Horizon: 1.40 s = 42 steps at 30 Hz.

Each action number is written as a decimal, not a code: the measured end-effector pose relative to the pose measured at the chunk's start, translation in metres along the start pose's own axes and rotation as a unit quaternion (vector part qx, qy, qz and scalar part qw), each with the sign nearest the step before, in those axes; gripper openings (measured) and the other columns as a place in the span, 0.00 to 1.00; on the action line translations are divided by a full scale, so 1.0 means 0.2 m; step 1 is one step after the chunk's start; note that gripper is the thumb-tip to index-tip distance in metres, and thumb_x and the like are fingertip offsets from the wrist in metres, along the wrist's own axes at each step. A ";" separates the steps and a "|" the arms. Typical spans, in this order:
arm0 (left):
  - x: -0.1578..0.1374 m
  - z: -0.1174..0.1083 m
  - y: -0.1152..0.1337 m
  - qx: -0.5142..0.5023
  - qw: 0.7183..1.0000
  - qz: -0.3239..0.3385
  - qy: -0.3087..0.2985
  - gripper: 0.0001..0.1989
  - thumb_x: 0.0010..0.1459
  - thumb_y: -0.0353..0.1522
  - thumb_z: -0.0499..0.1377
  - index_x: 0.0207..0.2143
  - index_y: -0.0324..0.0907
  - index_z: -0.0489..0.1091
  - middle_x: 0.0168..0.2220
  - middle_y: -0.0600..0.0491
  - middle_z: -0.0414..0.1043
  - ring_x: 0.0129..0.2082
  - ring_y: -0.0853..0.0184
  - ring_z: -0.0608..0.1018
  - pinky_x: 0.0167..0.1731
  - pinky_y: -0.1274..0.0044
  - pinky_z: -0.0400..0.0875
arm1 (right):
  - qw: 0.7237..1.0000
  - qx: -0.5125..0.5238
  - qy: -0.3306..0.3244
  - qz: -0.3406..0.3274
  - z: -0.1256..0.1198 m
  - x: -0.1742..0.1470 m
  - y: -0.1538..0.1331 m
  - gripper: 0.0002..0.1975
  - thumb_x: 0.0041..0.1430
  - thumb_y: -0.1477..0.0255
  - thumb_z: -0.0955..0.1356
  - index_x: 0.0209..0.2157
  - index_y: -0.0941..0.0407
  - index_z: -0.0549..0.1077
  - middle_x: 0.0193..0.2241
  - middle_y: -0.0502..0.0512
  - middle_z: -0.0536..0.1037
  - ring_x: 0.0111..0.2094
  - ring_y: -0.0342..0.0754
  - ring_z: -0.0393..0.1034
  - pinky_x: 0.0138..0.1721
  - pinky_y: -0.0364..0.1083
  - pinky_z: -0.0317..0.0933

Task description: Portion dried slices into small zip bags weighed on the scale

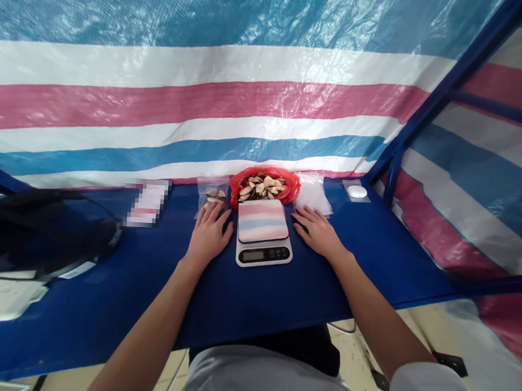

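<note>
A digital kitchen scale (263, 228) stands on the blue table between my hands, its plate bare and its display dark. My left hand (209, 230) lies flat with fingers apart, the fingertips at a clear plastic bag (206, 186) that has some dried slices in it. Flat on the right, my right hand (318, 231) has its fingertips at the near edge of a stack of clear bags (313, 191). Behind the scale sits a red plastic bag (291, 188), open at the top and full of pale dried slices (264, 187) with dark edges.
A small clear bag with a white round object (357, 191) lies at the far right. On the left are a blurred-out card or packet (148, 203), a black bag (42, 229) and a white power strip (5, 298). Striped sheeting (204, 109) hangs behind the table; blue frame bars (449, 83) rise at right.
</note>
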<state>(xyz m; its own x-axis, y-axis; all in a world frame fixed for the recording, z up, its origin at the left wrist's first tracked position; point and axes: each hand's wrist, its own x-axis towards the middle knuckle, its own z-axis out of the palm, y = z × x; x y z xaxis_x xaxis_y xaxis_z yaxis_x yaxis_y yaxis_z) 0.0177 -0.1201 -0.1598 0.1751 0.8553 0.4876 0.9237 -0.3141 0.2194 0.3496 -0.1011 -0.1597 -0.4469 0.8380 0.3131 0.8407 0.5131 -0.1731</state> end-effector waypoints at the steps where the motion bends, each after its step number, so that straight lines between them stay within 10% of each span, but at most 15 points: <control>1: 0.00 0.00 0.00 0.002 1.000 0.000 -0.002 0.20 0.65 0.37 0.53 0.54 0.41 0.75 0.63 0.40 0.69 0.66 0.48 0.67 0.67 0.53 0.55 | 1.000 0.001 0.001 0.002 0.00 0.00 0.00 0.21 0.73 0.66 0.60 0.60 0.57 0.73 0.64 0.59 0.69 0.67 0.59 0.61 0.68 0.61 0.55; 42: -0.04 -0.03 0.04 0.030 0.999 0.027 0.010 0.19 0.67 0.35 0.52 0.53 0.39 0.76 0.61 0.38 0.71 0.64 0.50 0.70 0.67 0.54 0.57 | 0.989 -0.022 0.088 0.117 -0.01 0.12 0.15 0.15 0.70 0.64 0.63 0.44 0.48 0.82 0.48 0.51 0.84 0.46 0.50 0.78 0.47 0.45 0.69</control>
<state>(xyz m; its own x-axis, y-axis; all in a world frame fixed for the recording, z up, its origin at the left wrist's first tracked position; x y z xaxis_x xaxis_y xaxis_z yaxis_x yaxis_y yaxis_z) 0.0226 -0.1323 -0.1578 0.2181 0.8292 0.5147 0.9323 -0.3329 0.1414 0.3657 -0.0658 -0.1558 -0.1819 0.8857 0.4272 0.9288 0.2975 -0.2212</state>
